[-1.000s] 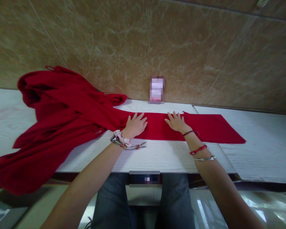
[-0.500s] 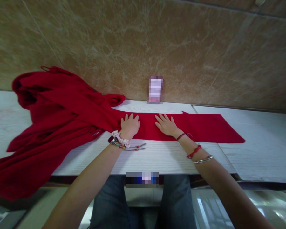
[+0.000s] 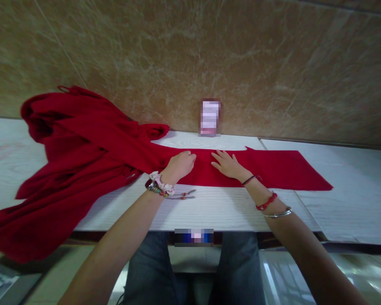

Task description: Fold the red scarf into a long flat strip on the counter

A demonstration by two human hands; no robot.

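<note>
A red garment [image 3: 82, 140] lies bunched on the left part of the white table, its lower left end hanging over the front edge. From it a long flat strip of red cloth [image 3: 282, 169] runs to the right and ends in a slanted edge. My left hand [image 3: 180, 165] rests on the strip near the bunched part, fingers curled together; the fingertips are hidden, so what they hold does not show. Farther right, my right hand [image 3: 229, 165] lies flat on the same strip, fingers spread, holding nothing.
A brown marbled wall [image 3: 190, 63] rises behind the white table [image 3: 346, 203]. Against it leans a small blurred-out upright object [image 3: 209, 117]. Another blurred item [image 3: 194, 237] sits at the front edge, above my legs [image 3: 152, 267]. A seam crosses the tabletop at right.
My left hand has gone from spread fingers to curled ones and shifted slightly right along the strip. The right hand stays flat. The whole view has shifted a little.
</note>
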